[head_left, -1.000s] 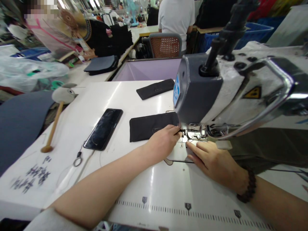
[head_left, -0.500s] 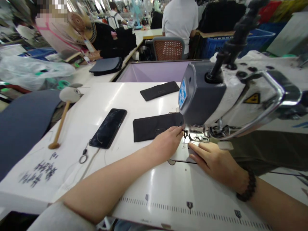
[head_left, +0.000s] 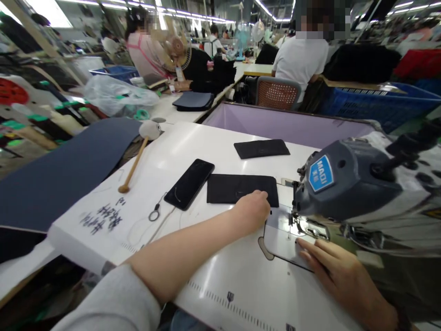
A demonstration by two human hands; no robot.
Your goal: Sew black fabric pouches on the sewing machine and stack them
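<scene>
Black panel [head_left: 223, 188] and left hand [head_left: 253, 211] have both slid left, off from the presser foot [head_left: 292, 219], compared with half a second ago, and the view's swung round too. Going left to right: phone [head_left: 189, 184] is right by the panel's left end, so I'd shift it over, easy thing to snag on. That panel lies flat on the worktop [head_left: 220, 257]; keep it flat, no yanking it by one corner. Left fingers are curled over its right end, but whether that grip is pinching the edge or only pressing down, can't tell from here. Other panel [head_left: 262, 148] sits just behind, best kept apart so they don't bunch up. Then comes the metal plate [head_left: 280, 239], where the right hand [head_left: 339, 266] has an empty grip, fingers stretched loosely forward; I'd keep those tips clear of the foot.
</scene>
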